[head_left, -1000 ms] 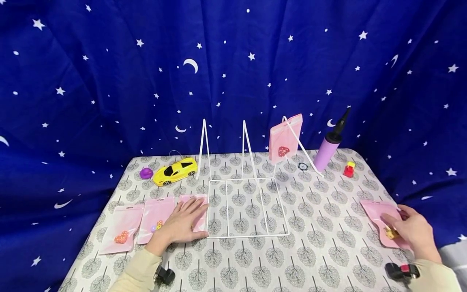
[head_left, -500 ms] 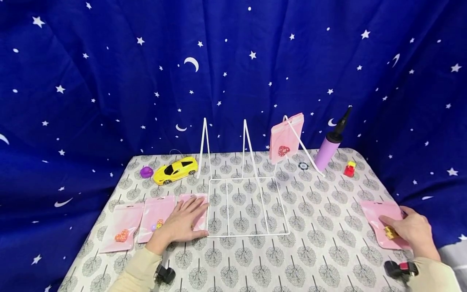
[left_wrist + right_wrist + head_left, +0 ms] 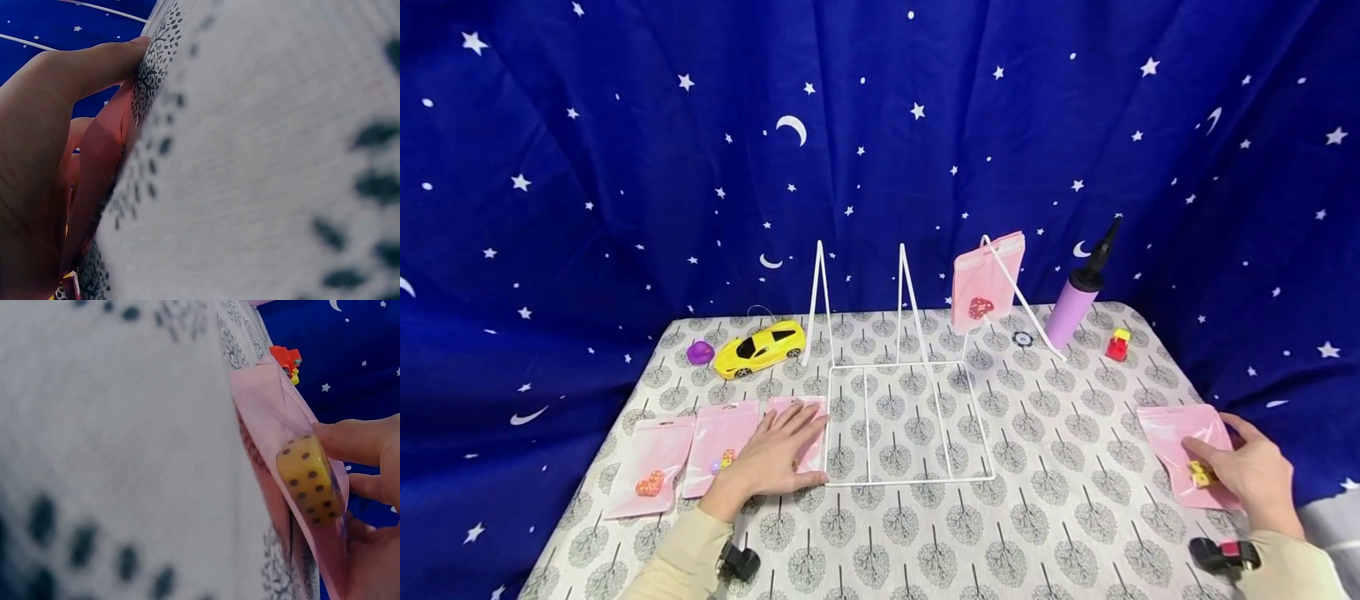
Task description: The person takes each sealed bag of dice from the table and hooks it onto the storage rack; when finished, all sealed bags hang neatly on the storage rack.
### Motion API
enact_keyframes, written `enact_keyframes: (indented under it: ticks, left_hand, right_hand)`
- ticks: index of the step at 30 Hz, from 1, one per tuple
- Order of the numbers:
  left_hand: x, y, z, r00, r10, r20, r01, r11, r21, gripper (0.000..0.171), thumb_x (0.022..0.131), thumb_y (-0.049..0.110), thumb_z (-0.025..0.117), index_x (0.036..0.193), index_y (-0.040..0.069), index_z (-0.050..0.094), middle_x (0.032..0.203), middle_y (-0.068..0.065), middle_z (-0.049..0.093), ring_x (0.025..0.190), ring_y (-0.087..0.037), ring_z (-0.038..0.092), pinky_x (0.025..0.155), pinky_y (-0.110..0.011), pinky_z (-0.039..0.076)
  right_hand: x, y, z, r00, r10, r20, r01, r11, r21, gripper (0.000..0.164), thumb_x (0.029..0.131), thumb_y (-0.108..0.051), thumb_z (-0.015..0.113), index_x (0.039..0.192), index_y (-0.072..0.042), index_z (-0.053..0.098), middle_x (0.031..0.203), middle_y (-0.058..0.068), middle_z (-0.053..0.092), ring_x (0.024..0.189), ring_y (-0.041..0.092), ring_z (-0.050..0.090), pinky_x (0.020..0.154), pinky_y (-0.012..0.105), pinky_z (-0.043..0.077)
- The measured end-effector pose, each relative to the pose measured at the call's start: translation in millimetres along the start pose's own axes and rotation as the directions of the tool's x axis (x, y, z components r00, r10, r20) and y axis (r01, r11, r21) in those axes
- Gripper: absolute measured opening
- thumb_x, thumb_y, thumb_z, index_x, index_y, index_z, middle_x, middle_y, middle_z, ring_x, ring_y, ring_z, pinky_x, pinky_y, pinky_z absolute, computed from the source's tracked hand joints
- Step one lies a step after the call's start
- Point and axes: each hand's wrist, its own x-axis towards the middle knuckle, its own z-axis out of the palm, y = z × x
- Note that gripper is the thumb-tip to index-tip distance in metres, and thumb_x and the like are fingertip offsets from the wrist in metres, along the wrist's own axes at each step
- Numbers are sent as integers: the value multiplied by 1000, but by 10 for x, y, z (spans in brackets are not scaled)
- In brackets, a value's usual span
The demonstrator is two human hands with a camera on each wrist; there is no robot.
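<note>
On the table's right side, my right hand [image 3: 1258,471] pinches the right edge of a pink zip bag [image 3: 1167,429], thumb on top. A yellow piece with black dots [image 3: 309,481] shows through its clear front. My left hand [image 3: 778,454] lies with fingers spread on another pink zip bag [image 3: 784,406], covering much of it, beside the white wire rack [image 3: 910,482]. Farther left lie a bag with small coloured pieces [image 3: 730,421] and a bag with an orange dotted heart [image 3: 658,442]. A pink bag [image 3: 985,279] hangs on the rack's right prong.
Behind the left bags stand a yellow toy car [image 3: 760,350] and a purple object [image 3: 700,352]. A purple hand pump [image 3: 1071,312] stands at the back right, near a small red-and-yellow toy [image 3: 1117,346] and a small dark ring-shaped object [image 3: 1022,339].
The right hand's bag has shifted slightly, and its yellow piece has come out from under the thumb into clearer view. My left hand stays in place.
</note>
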Motion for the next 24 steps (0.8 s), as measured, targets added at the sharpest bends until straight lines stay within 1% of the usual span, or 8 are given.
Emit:
enact_keyframes:
  ticks: [2,4,6,8,11,14,19,24]
  left_hand:
    - [2,-3,6,1000,-4,4,4,1000,5,93,81,79,47,155,28,25,163,-4,18,149,-33,18,118,-63,14]
    - [3,-5,9,1000,-7,8,7,1000,5,93,81,80,46,155,28,24,163,-3,18,149,-32,17,118,-63,13]
    - [4,-7,9,1000,-10,10,10,1000,2,94,81,81,46,155,29,23,163,-3,17,149,-32,17,118,-62,12]
    - [7,-11,9,1000,-9,7,9,1000,-3,94,81,80,46,155,28,24,163,-3,18,149,-32,17,118,-63,13]
    - [12,-13,4,1000,-6,4,6,1000,-2,94,81,80,47,155,28,25,163,-3,18,149,-32,18,118,-63,13]
    - [21,-8,-11,1000,-4,7,4,1000,-2,93,81,79,48,155,28,25,163,-3,18,149,-33,17,118,-63,13]
    - [24,-5,-18,1000,-8,14,7,1000,2,93,81,79,48,155,28,24,163,-3,18,149,-33,17,118,-63,12]
    - [16,-14,2,1000,-11,16,11,1000,8,94,81,80,47,155,29,24,163,-3,18,149,-32,17,118,-63,13]
  right_hand:
    - [-2,10,-3,1000,29,2,-29,999,23,72,84,-39,72,138,2,46,92,26,67,81,35,59,80,56,38]
    - [-6,22,-3,998,60,-7,-60,996,61,70,84,-38,72,139,-2,48,76,-1,70,70,10,57,79,51,38]
    - [0,33,-3,996,86,-21,-84,991,103,66,85,-37,72,140,-9,51,64,-29,58,63,-11,44,76,40,37]
    - [4,33,-2,993,112,-29,-107,984,142,62,86,-38,72,142,-18,52,61,-45,39,61,-22,34,74,30,34]
    - [-10,23,9,990,138,-32,-128,968,214,59,87,-40,71,142,-30,51,61,-49,39,63,-25,36,70,17,30]
    - [-41,-26,31,988,151,-42,-130,937,325,54,88,-35,71,138,-38,53,62,-45,45,63,-23,40,65,9,30]
    - [-98,-197,56,984,169,-60,-106,817,567,49,86,-17,74,128,-39,63,63,-33,56,58,-16,49,51,4,40]
    - [-148,-404,71,982,180,-51,-95,716,691,49,85,-9,75,127,-31,66,64,-27,62,54,-10,53,45,8,43]
